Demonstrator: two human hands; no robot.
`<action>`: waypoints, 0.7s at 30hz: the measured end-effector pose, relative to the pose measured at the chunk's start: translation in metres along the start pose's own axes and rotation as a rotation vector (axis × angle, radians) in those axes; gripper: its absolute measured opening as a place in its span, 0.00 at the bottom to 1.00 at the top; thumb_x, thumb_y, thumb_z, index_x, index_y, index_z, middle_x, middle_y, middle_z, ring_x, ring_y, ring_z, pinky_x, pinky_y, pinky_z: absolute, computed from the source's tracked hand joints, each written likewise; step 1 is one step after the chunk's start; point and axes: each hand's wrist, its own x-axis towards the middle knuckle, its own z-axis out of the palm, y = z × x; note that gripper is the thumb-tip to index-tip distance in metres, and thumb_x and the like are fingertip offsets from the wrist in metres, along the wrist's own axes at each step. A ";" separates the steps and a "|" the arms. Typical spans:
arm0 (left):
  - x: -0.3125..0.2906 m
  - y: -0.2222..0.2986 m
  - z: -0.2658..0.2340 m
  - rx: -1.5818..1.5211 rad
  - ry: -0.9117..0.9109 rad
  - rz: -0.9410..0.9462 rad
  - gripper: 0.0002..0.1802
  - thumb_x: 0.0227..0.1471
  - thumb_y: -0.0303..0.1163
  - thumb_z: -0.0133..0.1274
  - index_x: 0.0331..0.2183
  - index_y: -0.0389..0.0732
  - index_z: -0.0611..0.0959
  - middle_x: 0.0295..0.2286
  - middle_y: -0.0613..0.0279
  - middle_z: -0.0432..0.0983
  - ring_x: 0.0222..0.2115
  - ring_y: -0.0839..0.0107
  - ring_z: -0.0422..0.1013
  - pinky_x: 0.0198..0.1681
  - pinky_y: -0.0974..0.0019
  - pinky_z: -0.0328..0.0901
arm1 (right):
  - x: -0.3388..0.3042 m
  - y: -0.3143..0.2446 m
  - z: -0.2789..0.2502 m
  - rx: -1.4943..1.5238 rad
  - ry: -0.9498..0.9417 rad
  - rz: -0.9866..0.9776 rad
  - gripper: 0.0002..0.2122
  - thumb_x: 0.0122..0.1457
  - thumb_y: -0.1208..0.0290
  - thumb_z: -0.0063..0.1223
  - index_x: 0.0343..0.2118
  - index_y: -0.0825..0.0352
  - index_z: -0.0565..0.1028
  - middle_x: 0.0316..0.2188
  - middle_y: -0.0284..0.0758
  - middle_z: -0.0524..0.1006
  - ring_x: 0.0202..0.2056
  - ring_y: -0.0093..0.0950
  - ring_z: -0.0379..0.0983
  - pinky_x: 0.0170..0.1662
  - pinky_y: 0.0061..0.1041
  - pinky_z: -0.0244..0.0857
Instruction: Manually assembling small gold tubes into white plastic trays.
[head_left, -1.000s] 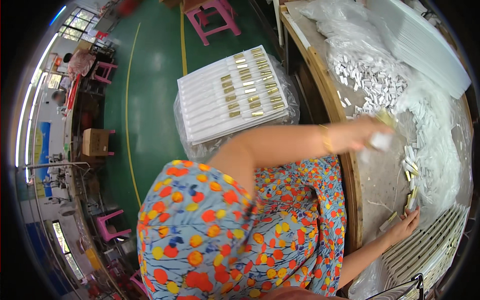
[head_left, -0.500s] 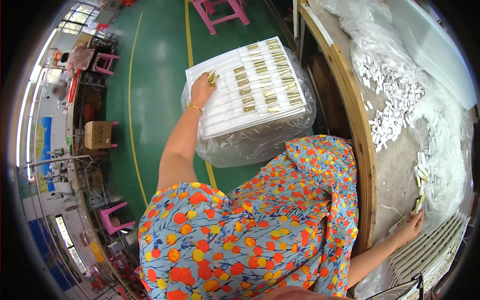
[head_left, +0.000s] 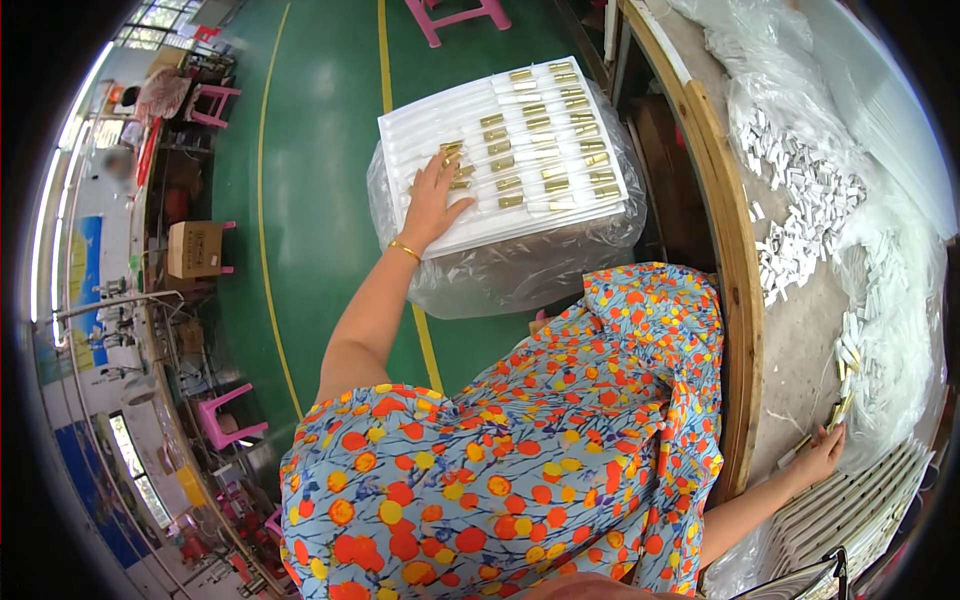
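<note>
My left hand (head_left: 432,205) lies over a white ridged tray (head_left: 420,128), fingers spread, with small gold-coloured cylinders (head_left: 452,150) at and under the fingertips. More gold cylinders (head_left: 555,185) lie in rows in the tray's grooves, mostly toward its right half. Far to the right, my right hand (head_left: 822,455) rests on the bench with its fingers curled together. Small gold and white pieces (head_left: 842,408) lie right at those fingertips. What the fingers hold, if anything, is too small to make out.
Trays are stacked on a plastic-wrapped block (head_left: 500,280). The bench's wooden edge (head_left: 735,300) runs between it and me. On the bench lie loose white pieces (head_left: 800,220), clear plastic bags (head_left: 890,330) and stacked ridged trays (head_left: 850,510). A pink stool (head_left: 460,18) stands ahead.
My left hand has moved right across the tray and spread its fingers, and the gold cylinders bunched in it now lie on the tray. My right hand has stayed nearly in place.
</note>
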 end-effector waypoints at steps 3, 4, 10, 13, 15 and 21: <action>-0.015 -0.020 0.011 0.007 0.167 -0.148 0.26 0.43 0.28 0.53 0.46 0.34 0.69 0.52 0.46 0.55 0.53 0.50 0.53 0.55 0.55 0.50 | 0.001 0.002 0.001 0.027 -0.011 0.001 0.16 0.58 0.63 0.48 0.44 0.68 0.72 0.38 0.31 0.75 0.27 0.16 0.68 0.25 0.13 0.56; -0.022 -0.035 0.017 -0.006 0.298 -0.270 0.24 0.42 0.25 0.52 0.45 0.35 0.71 0.51 0.47 0.57 0.52 0.50 0.54 0.55 0.57 0.51 | 0.001 0.004 0.000 0.026 -0.012 0.001 0.16 0.58 0.63 0.48 0.44 0.68 0.72 0.38 0.31 0.75 0.27 0.16 0.68 0.25 0.13 0.56; -0.032 -0.076 -0.004 0.202 0.168 -0.164 0.19 0.34 0.14 0.47 0.34 0.38 0.77 0.45 0.50 0.64 0.47 0.53 0.59 0.50 0.58 0.57 | 0.002 0.009 -0.002 0.019 -0.017 -0.043 0.15 0.57 0.63 0.49 0.43 0.67 0.73 0.33 0.31 0.76 0.23 0.15 0.65 0.24 0.13 0.55; -0.023 -0.075 -0.016 0.207 0.081 -0.020 0.14 0.35 0.16 0.50 0.31 0.38 0.77 0.43 0.52 0.66 0.46 0.54 0.60 0.48 0.57 0.59 | 0.000 0.005 -0.001 -0.066 -0.030 0.012 0.16 0.57 0.61 0.49 0.44 0.65 0.73 0.27 0.30 0.75 0.21 0.14 0.62 0.23 0.13 0.55; -0.018 -0.075 -0.023 0.188 0.030 0.026 0.12 0.35 0.17 0.52 0.29 0.37 0.76 0.42 0.53 0.66 0.45 0.55 0.61 0.46 0.57 0.60 | -0.003 0.001 0.000 -0.078 -0.037 0.038 0.16 0.56 0.59 0.49 0.44 0.63 0.73 0.22 0.29 0.74 0.19 0.14 0.59 0.23 0.12 0.54; -0.013 -0.049 -0.035 0.159 -0.003 0.076 0.08 0.39 0.24 0.53 0.28 0.38 0.76 0.31 0.57 0.71 0.36 0.59 0.66 0.39 0.59 0.62 | -0.006 -0.003 0.004 -0.008 -0.062 0.033 0.16 0.57 0.64 0.50 0.45 0.68 0.72 0.30 0.28 0.74 0.26 0.14 0.65 0.25 0.12 0.55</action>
